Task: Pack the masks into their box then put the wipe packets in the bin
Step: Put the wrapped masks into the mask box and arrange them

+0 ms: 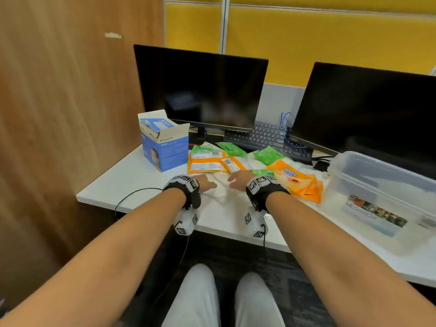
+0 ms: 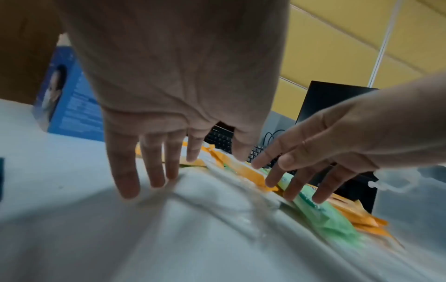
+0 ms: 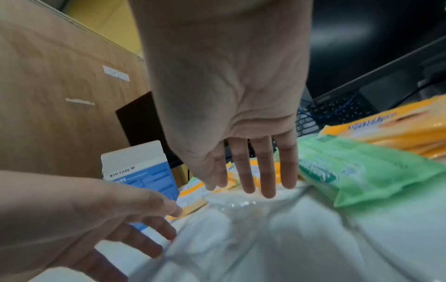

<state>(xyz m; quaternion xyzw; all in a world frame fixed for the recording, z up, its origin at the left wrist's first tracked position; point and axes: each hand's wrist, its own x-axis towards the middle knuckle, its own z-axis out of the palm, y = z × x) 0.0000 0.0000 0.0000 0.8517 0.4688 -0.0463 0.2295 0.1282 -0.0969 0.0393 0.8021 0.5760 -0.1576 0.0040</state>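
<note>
White masks in clear wrappers (image 1: 219, 187) (image 2: 217, 200) (image 3: 241, 209) lie on the white desk (image 1: 132, 180) between my hands. My left hand (image 1: 205, 181) (image 2: 154, 167) has straight fingers whose tips touch the left side of a mask wrapper. My right hand (image 1: 237, 178) (image 3: 255, 171) reaches over the masks with fingers extended, tips at the wrapper's far edge. The blue mask box (image 1: 165, 142) (image 3: 142, 171) stands open at the left rear. Orange wipe packets (image 1: 297, 182) and green wipe packets (image 1: 269, 154) (image 3: 362, 171) lie in a pile behind and to the right.
A clear plastic bin (image 1: 377, 182) sits at the right of the desk. Two dark monitors (image 1: 200, 86) and a keyboard (image 1: 266, 138) stand behind the pile. A wooden panel (image 1: 59, 102) walls the left side. Cables run from my wrists over the desk's front edge.
</note>
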